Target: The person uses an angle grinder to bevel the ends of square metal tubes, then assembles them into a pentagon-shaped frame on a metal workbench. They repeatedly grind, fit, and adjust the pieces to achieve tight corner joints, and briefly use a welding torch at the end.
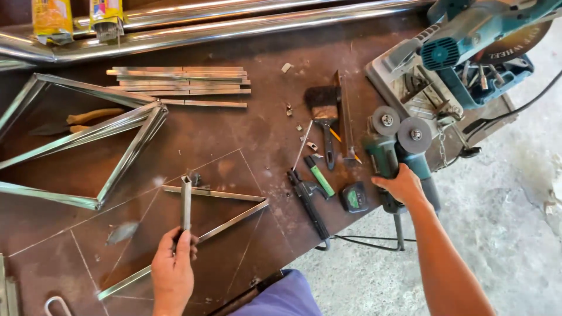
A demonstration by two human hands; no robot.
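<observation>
Blue cloth (287, 297) shows at the bottom edge, at 6 o'clock, just below the rim of the brown counter (257, 134). At 7 o'clock the left hand (173, 270) is closed around the lower end of a short square tube (186, 202), held upright over chalk lines and two thin steel strips (218, 193) that meet in a point on the counter. At 3 o'clock from that tube the right hand (403, 186) is closed on the handle of a green grinder (383, 155), which lies on the counter beside a second grinder (418, 149); their discs sit side by side at the far end.

Between the hands lie a black electrode holder (309, 205), a green marker (320, 178) and a tape measure (353, 197). At 12 o'clock from these sits a paintbrush (324, 114). A welded tube frame (93, 134) with triangular openings fills the 9 o'clock side, pliers (76, 120) lying inside it. A stack of cut tubes (181, 85) rests at 11 o'clock, with long round pipes (234, 23) along the far edge. A teal chop saw (468, 52) stands at 1 o'clock.
</observation>
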